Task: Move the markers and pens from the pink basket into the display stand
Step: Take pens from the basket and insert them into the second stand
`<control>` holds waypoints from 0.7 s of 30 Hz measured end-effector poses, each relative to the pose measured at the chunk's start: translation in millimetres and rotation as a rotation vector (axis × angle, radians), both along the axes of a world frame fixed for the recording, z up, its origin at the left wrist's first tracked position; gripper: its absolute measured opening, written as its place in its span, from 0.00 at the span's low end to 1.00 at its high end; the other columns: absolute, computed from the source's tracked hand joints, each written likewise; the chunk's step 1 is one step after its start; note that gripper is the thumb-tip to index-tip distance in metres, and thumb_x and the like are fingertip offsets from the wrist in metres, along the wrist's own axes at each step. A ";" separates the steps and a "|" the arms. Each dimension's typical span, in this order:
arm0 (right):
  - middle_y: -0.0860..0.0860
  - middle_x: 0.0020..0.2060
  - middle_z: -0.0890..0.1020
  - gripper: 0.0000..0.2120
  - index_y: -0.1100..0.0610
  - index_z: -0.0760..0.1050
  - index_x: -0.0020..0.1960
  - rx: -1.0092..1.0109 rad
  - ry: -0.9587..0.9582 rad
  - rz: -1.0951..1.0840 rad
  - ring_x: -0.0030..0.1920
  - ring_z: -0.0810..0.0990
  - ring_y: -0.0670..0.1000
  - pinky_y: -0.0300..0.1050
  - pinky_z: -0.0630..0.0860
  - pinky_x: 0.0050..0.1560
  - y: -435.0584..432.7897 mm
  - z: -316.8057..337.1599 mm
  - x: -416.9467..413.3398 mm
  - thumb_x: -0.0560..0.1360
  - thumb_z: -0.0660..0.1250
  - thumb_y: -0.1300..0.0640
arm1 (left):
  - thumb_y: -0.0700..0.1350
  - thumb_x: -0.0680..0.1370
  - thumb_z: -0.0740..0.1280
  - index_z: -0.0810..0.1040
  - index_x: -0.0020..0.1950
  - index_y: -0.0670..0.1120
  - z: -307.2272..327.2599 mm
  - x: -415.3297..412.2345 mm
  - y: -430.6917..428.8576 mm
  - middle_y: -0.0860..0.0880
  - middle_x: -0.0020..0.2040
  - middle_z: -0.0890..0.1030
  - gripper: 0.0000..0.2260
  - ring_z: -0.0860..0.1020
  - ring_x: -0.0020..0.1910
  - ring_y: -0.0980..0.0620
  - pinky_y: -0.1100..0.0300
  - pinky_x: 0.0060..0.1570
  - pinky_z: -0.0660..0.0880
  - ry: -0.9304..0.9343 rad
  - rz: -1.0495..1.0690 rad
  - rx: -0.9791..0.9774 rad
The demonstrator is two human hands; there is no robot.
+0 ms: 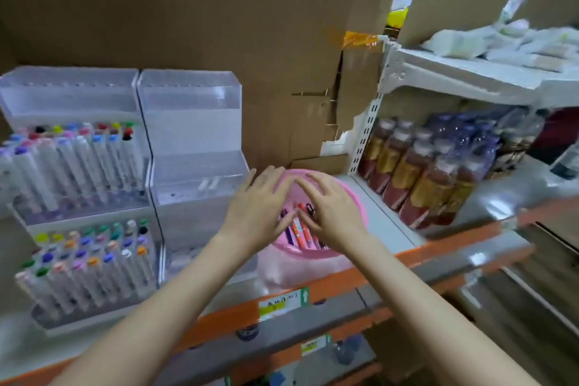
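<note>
Left hand [260, 207] and right hand [333, 213] both over pink basket [297, 266], fingers straight and splayed, gripping nothing, thumbs touching pens [297, 229]. Pens lie in basket between and under hands. Display stand [194, 122] just left of left hand, markers [78, 160] in its far-left tiers. Bottles [416, 172] right of right hand.

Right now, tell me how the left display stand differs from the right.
The left display stand carries coloured markers on two tiers; the right display stand only two pale pieces, middle tier. The left stands apart from the pink basket; the right beside it. Both clear, stepped, empty on top.
</note>
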State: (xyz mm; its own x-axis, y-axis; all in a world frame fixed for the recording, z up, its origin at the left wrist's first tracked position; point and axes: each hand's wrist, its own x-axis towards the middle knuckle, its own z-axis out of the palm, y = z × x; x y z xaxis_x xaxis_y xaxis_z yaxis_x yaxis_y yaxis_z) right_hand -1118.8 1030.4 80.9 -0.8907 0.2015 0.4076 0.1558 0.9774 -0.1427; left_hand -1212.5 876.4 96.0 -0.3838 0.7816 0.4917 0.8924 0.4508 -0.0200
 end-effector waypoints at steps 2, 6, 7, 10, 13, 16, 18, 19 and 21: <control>0.56 0.71 0.69 0.28 0.52 0.65 0.74 -0.024 -0.051 -0.023 0.69 0.68 0.59 0.53 0.68 0.67 17.6 -10.0 5.7 0.76 0.65 0.47 | 0.58 0.76 0.60 0.70 0.69 0.44 -10.2 4.1 21.2 0.42 0.68 0.73 0.26 0.71 0.66 0.42 0.49 0.65 0.68 -0.077 -0.052 -0.031; 0.54 0.75 0.60 0.32 0.49 0.55 0.77 -0.068 -0.183 -0.077 0.74 0.60 0.55 0.49 0.61 0.72 42.3 -25.0 2.3 0.77 0.63 0.46 | 0.57 0.78 0.63 0.62 0.74 0.46 -31.7 4.2 53.6 0.46 0.73 0.64 0.29 0.64 0.71 0.47 0.53 0.67 0.66 -0.234 -0.019 -0.135; 0.54 0.76 0.59 0.33 0.49 0.54 0.78 -0.079 -0.216 -0.090 0.74 0.60 0.56 0.50 0.61 0.72 46.8 -29.2 -1.0 0.77 0.63 0.46 | 0.57 0.77 0.63 0.61 0.74 0.47 -37.3 1.5 59.4 0.46 0.73 0.64 0.28 0.65 0.70 0.47 0.52 0.65 0.69 -0.257 0.006 -0.166; 0.54 0.77 0.55 0.34 0.49 0.53 0.78 -0.157 -0.307 -0.108 0.73 0.63 0.58 0.53 0.66 0.69 55.2 -40.0 -15.8 0.76 0.64 0.49 | 0.58 0.75 0.66 0.61 0.74 0.48 -52.4 -12.2 70.7 0.46 0.72 0.65 0.31 0.68 0.67 0.47 0.50 0.61 0.72 -0.386 0.101 -0.279; 0.55 0.76 0.56 0.33 0.52 0.55 0.77 -0.223 -0.384 -0.118 0.70 0.67 0.60 0.56 0.72 0.63 58.5 -48.0 -32.5 0.76 0.65 0.52 | 0.58 0.76 0.65 0.56 0.77 0.46 -61.5 -24.3 80.1 0.45 0.74 0.62 0.34 0.68 0.69 0.44 0.50 0.65 0.68 -0.592 0.199 -0.421; 0.57 0.73 0.61 0.32 0.53 0.55 0.76 -0.257 -0.456 -0.128 0.69 0.67 0.61 0.57 0.71 0.63 61.5 -55.6 -42.2 0.76 0.65 0.53 | 0.55 0.78 0.64 0.60 0.75 0.44 -66.0 -25.1 90.2 0.43 0.72 0.66 0.29 0.69 0.66 0.44 0.52 0.63 0.67 -0.681 0.230 -0.479; 0.59 0.67 0.66 0.29 0.53 0.57 0.75 -0.285 -0.456 -0.150 0.64 0.71 0.62 0.55 0.73 0.61 62.1 -60.6 -44.2 0.77 0.63 0.53 | 0.55 0.77 0.64 0.66 0.70 0.44 -70.0 -23.1 94.1 0.43 0.67 0.70 0.25 0.71 0.62 0.45 0.52 0.59 0.70 -0.597 0.238 -0.488; 0.59 0.64 0.67 0.27 0.54 0.60 0.73 -0.293 -0.448 -0.165 0.61 0.73 0.62 0.55 0.73 0.58 62.0 -62.9 -44.6 0.77 0.63 0.53 | 0.56 0.77 0.64 0.67 0.69 0.44 -72.2 -22.7 95.1 0.43 0.67 0.70 0.25 0.71 0.62 0.45 0.52 0.59 0.70 -0.560 0.243 -0.490; 0.60 0.61 0.68 0.23 0.57 0.63 0.68 -0.301 -0.448 -0.202 0.58 0.74 0.63 0.55 0.74 0.56 62.2 -65.7 -45.6 0.76 0.64 0.54 | 0.57 0.76 0.65 0.66 0.70 0.45 -75.5 -23.8 96.4 0.43 0.67 0.68 0.27 0.69 0.63 0.44 0.51 0.60 0.70 -0.553 0.252 -0.467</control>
